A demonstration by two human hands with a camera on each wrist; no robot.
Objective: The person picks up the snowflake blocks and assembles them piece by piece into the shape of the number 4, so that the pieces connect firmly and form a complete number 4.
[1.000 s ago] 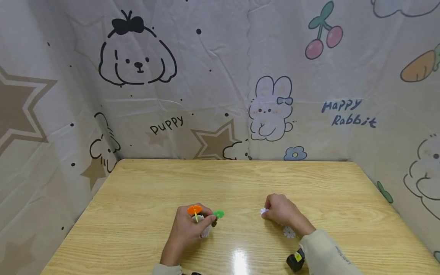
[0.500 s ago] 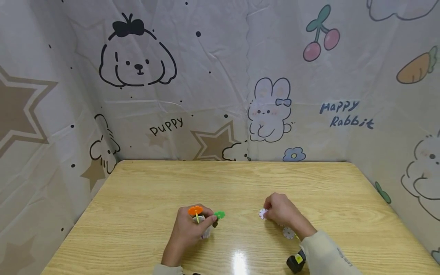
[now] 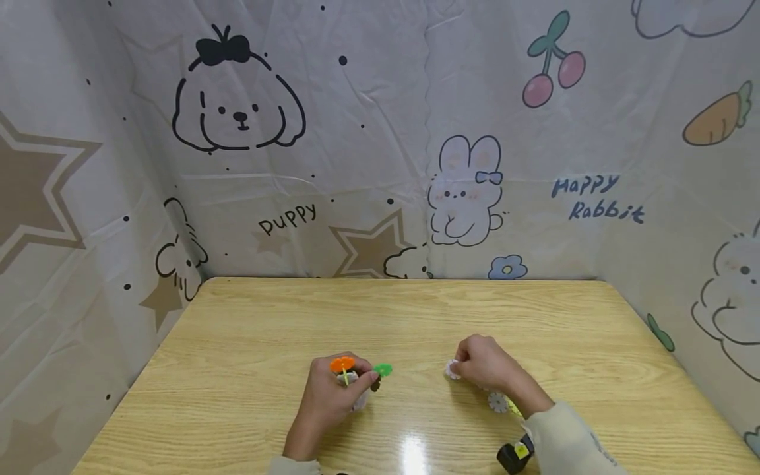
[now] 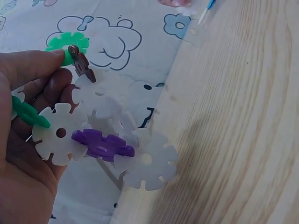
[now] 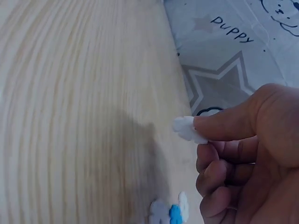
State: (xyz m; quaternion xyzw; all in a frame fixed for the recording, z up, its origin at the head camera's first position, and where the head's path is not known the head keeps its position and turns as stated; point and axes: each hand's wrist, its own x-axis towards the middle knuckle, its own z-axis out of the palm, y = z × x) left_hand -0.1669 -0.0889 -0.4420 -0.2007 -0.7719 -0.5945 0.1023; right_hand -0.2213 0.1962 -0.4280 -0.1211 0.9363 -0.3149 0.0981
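My left hand (image 3: 332, 392) holds a cluster of notched plastic snowflake discs joined at their slots. White discs (image 4: 145, 159), a purple disc (image 4: 103, 145), a brown disc (image 4: 82, 63) and green discs (image 4: 68, 42) show in the left wrist view. An orange disc (image 3: 342, 364) tops the cluster in the head view. Thumb and fingers pinch it near the upper green disc and the brown one. To the right, my right hand (image 3: 483, 363) pinches a single white snowflake disc (image 5: 184, 128) between thumb and forefinger. The two hands are apart, above the wooden table.
Near the right forearm lie a white disc (image 3: 497, 402) and something yellow (image 3: 514, 408). A blue disc (image 5: 175, 214) sits between white ones in the right wrist view. A black device (image 3: 515, 455) is beside the right sleeve. Patterned cloth (image 3: 368, 132) rises behind the table (image 3: 267, 316).
My left hand has shifted slightly right with the disc cluster. The white disc in my right hand has turned a little and moved slightly left.
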